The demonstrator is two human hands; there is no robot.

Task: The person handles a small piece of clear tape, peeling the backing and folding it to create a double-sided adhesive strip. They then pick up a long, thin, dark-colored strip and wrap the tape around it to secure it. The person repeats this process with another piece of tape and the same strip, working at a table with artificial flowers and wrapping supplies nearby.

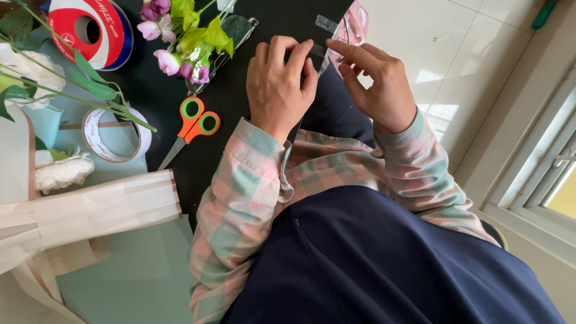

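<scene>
My left hand (277, 81) rests on the edge of the black table (240, 102), its fingertips pinching a strip of clear tape (317, 50). My right hand (378, 81) is just off the table edge, fingers meeting the same strip from the other side. Another piece of clear tape (327, 23) sticks to the table edge just beyond. Both arms wear pink and green checked sleeves. Orange-handled scissors (193, 125) lie shut on the table to the left of my left hand.
Purple and pink artificial flowers (174, 36) lie at the top. A tape roll (117, 135), a red ribbon spool (90, 30), white flowers (63, 171) and folded beige wrapping paper (90, 210) sit on pale green paper (138, 276). White floor tiles are on the right.
</scene>
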